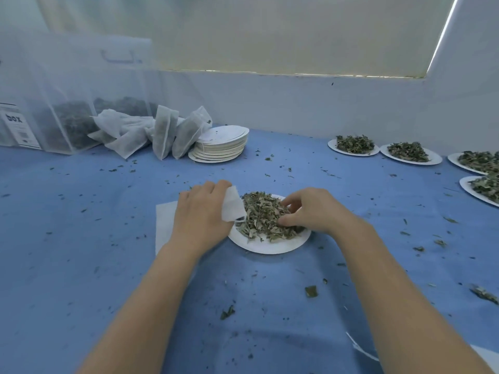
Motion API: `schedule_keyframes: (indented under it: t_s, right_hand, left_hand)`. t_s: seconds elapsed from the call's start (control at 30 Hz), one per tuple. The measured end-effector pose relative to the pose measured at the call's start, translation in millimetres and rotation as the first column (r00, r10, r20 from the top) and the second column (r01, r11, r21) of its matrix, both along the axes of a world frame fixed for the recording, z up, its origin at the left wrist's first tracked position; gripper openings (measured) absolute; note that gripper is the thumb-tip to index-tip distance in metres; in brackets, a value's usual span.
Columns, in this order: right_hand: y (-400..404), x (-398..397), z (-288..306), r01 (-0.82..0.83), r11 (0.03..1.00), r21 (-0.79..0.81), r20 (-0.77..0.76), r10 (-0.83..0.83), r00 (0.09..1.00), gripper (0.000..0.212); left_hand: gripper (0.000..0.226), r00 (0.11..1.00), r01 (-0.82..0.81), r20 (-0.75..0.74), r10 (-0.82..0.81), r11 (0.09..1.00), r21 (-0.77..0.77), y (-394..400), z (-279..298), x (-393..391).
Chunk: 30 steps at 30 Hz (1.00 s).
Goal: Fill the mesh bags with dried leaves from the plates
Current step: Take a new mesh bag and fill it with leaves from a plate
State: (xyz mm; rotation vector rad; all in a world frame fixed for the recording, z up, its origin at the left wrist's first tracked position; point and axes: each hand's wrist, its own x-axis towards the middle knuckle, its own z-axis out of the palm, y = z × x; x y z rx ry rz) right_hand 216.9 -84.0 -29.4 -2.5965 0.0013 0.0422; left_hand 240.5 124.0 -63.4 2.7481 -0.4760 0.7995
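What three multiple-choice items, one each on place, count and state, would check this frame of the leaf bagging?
1. Where is the stack of empty plates?
A. Right of the filled mesh bags, at the far side of the blue table
B. Under the right hand
C. At the near table edge

2. How many plates of leaves show along the right side?
A. One
B. Four
C. Seven

3. What is the left hand doing?
A. Resting flat on the table
B. Holding a small white mesh bag at the plate's edge
C. Lifting the plate

Answers: 1 A, the stack sits against the bags at the back. 2 B, four loaded plates are visible, two cut by the frame edge. 3 B, the bag pokes out of its fingers while the right hand gathers dried leaves on the front plate.
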Motion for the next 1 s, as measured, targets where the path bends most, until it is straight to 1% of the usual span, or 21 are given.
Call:
schedule_keyframes:
  t_s: [0.1,0.17,0.23,0.3,0.37,0.47,0.53,0.6,0.7,0.8,0.93,0.97,1.0]
  right_hand:
    - [3,-1,-1,0.082,0.996,0.044,0.052,-0.085,0.995,0.030]
    - [7,-2,-4,0.152,0.985,0.077,0.120,-0.161,0.980,0.019]
    - [12,-3,-7,0.187,0.976,0.107,0.201,-0.206,0.958,0.014]
    - [16,-4,-8,0.200,0.970,0.134,0.262,-0.230,0.937,0.017]
    - [16,-5,-5,0.201,0.965,0.169,0.312,-0.246,0.918,0.016]
    - [17,-8,3,0.141,0.946,0.292,0.389,-0.252,0.886,0.010]
    - [19,-8,5,0.087,0.944,0.319,0.431,-0.226,0.873,0.008]
    - [22,-7,4,0.057,0.944,0.326,0.440,-0.204,0.874,0.007]
    - [28,-4,0,0.056,0.959,0.277,0.407,-0.170,0.898,0.013]
    - [37,-4,1,0.011,0.978,0.209,0.375,-0.091,0.922,0.014]
    - [53,-4,6,-0.055,0.998,0.018,0.336,0.046,0.941,0.015]
    - [56,-4,8,-0.060,0.998,-0.010,0.327,0.060,0.943,0.014]
    - [57,-5,9,-0.077,0.997,0.004,0.318,0.072,0.945,0.014]
  left_hand:
    - [0.049,1.000,0.007,-0.015,-0.007,0.999,-0.045,0,-1,1]
    - [0.049,1.000,0.010,-0.004,-0.010,0.998,-0.070,-1,0,0]
    - [0.048,0.999,0.029,0.019,-0.028,0.996,-0.086,-2,0,-1]
    - [0.046,0.998,0.055,0.048,-0.051,0.996,-0.076,-3,0,-2]
    - [0.045,0.997,0.066,0.053,-0.063,0.996,-0.058,-5,-1,-2]
    - [0.044,0.995,0.076,0.059,-0.074,0.997,-0.026,-7,2,0]
    - [0.044,0.995,0.082,0.062,-0.080,0.996,-0.027,-9,5,3]
    - [0.044,0.994,0.084,0.075,-0.081,0.996,-0.039,-10,8,4]
    - [0.044,0.991,0.084,0.113,-0.079,0.995,-0.044,-11,7,5]
    - [0.042,0.984,0.085,0.154,-0.083,0.996,-0.004,-11,4,4]
    - [0.042,0.968,0.124,0.214,-0.129,0.992,0.037,-16,3,2]
    - [0.042,0.966,0.131,0.218,-0.137,0.991,0.041,-17,2,2]
    - [0.042,0.967,0.133,0.212,-0.138,0.990,0.038,-17,2,1]
